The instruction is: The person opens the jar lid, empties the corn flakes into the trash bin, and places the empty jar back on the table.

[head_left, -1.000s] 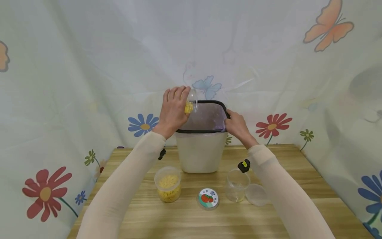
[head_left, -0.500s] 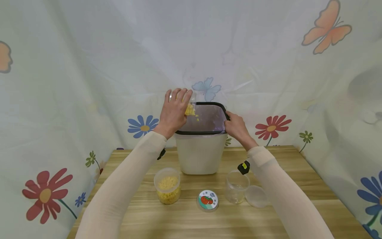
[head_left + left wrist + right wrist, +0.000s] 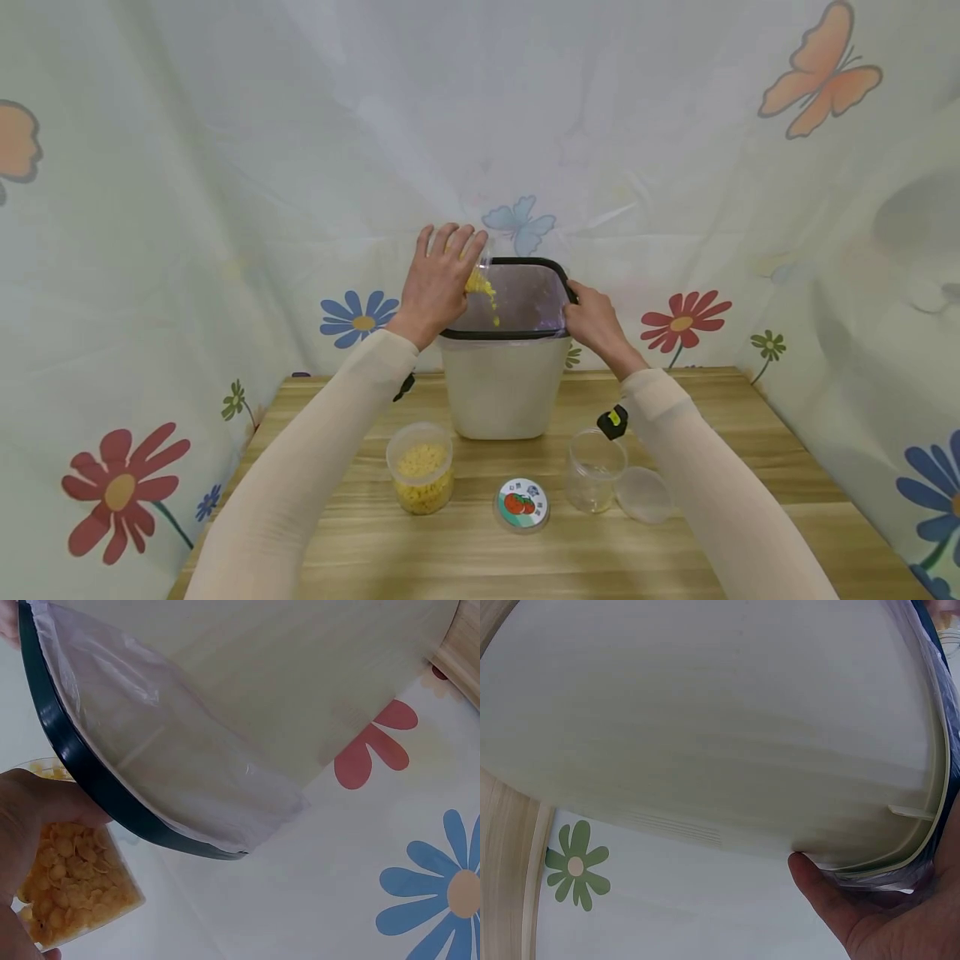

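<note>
Nearest on the tabletop [image 3: 345, 558], about midway between its left and right edges, lies the printed lid [image 3: 522, 504], tomatoes face up. The clear lid [image 3: 643, 495] lies flat to its right, just beside the empty cup [image 3: 596, 473], which stands upright on the side toward the right edge. The flake cup [image 3: 422, 471] stands open and upright toward the left edge, yellow flakes filling its lower part. Farther in, toward the tabletop's far edge, the bin [image 3: 504, 392] stands with its long axis upright, its dark rim [image 3: 517, 335] uppermost and a thin liner [image 3: 180, 742] folded over that rim. At the bin's right side the right hand [image 3: 596, 315] pinches the rim, thumb against the outer wall; its other fingertips are hidden. At the left side the left hand [image 3: 433, 287] grips the held cup [image 3: 82, 881], its fingers and thumb around the wall. The relation that matters is between mouth and opening: the held cup is tipped, its long axis slanting down to the right, its mouth above the left part of the bin's opening, with the left hand the nearer to that pouring side. Falling flakes [image 3: 493, 307] hang in a thin trail below the mouth, within the opening's outline. Behind everything hangs the flowered sheet [image 3: 360, 167].
</note>
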Tool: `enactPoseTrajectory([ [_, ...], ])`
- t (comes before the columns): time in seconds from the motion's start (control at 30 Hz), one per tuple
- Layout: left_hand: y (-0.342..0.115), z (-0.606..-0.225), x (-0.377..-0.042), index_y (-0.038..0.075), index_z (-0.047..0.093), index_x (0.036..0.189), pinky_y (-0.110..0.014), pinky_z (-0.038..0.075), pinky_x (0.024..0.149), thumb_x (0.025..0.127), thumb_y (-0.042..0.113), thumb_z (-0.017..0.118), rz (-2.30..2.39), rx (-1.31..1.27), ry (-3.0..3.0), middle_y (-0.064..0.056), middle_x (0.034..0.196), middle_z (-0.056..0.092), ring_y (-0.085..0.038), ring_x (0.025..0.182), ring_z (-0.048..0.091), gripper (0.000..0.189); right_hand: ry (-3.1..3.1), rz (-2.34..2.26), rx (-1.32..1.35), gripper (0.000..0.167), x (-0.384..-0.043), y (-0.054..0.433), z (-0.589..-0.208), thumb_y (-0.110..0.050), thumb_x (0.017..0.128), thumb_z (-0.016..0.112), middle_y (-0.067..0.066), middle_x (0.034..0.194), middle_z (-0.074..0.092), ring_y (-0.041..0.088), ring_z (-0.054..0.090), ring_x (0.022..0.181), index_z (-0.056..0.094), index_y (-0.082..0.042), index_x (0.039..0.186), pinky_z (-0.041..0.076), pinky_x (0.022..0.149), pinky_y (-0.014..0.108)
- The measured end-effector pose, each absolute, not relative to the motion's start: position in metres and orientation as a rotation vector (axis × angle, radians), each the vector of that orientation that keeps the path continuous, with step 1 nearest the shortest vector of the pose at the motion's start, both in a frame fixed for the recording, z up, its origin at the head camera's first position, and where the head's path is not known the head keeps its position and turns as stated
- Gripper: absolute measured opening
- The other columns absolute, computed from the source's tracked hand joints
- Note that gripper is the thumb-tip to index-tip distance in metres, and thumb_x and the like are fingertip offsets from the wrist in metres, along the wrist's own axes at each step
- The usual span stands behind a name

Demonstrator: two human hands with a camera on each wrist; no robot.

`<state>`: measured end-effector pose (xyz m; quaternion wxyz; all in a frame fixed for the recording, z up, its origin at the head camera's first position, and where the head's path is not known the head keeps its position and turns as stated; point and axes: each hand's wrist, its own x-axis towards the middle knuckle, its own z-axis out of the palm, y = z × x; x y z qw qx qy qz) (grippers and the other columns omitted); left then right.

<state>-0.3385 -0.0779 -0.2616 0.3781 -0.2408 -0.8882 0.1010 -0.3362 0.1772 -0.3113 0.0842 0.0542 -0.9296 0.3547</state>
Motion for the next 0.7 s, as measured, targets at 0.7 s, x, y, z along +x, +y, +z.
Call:
enactPoseTrajectory([
  [0.7,-0.0779,-0.2632,-0.3403,0.017,0.036,0.146,-0.051,0.027,0.118,0.080,0.013,0.071,0.337,-0.627,-2.232,-0.007,0.146,0.044,-0.028,0.137,0.037,0.075,-2.776,1.052,0.163,0.062,-0.3372,0.1780,-0.3108,-0.013,0.094,0.037,0.022,0.155,0.035,0.034,0.048,0.116,0.028,-0.005,0.154,0.041,0.093,0.045],
])
